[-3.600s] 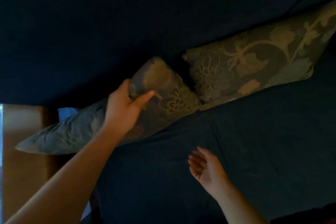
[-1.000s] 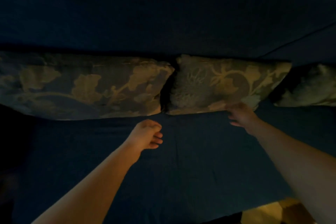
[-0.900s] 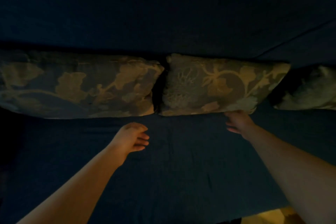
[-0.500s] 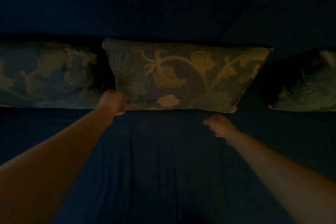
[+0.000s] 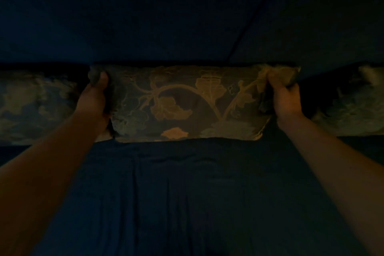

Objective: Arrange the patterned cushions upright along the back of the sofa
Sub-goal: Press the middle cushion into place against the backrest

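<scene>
Both hands have risen to the middle cushion (image 5: 187, 104): left hand (image 5: 93, 97) and right hand (image 5: 285, 97) grasping its upper corners. Step: straightening; next, seat it against the sofa back (image 5: 166, 16).

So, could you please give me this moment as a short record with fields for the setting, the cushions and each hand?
setting: dark blue sofa, dim light
middle cushion: patterned, upright against the sofa back, gripped at both upper corners
left cushion: patterned, beside the middle one, partly out of frame
right cushion: patterned, beside the middle one, partly out of frame
left hand: closed on the middle cushion's upper left corner
right hand: closed on its upper right corner
</scene>
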